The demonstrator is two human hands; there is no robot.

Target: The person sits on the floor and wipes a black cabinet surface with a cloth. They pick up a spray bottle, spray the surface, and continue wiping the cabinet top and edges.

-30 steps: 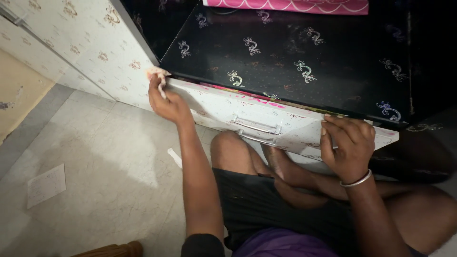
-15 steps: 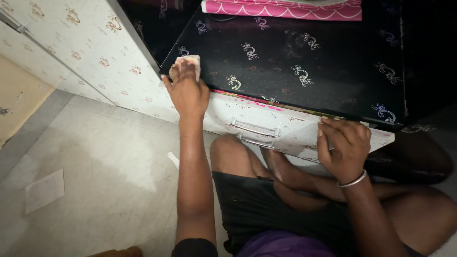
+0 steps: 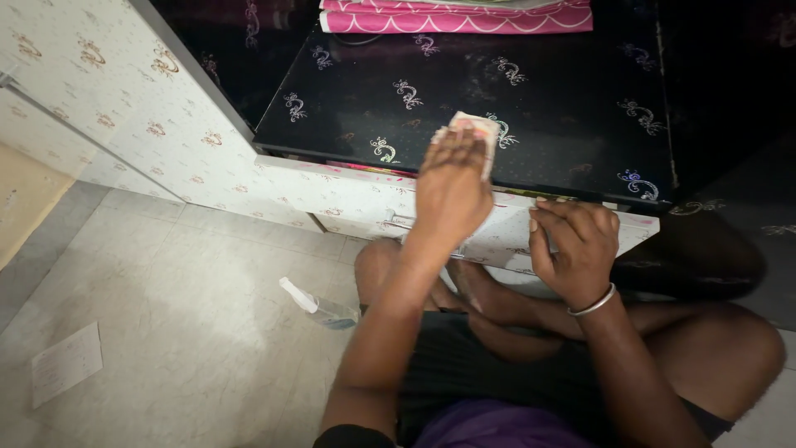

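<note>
Dark patterned shelf (image 3: 531, 108): left hand (image 3: 452, 187) pressing cloth (image 3: 477, 133) has slid from corner toward middle; right hand (image 3: 576, 249) grips drawer front (image 3: 348, 195)

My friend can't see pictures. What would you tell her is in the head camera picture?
A seated person's left hand presses a small pale cloth onto the black patterned floor of an open drawer, while the right hand grips its white front edge. A spray bottle lies on the tiled floor.
</note>
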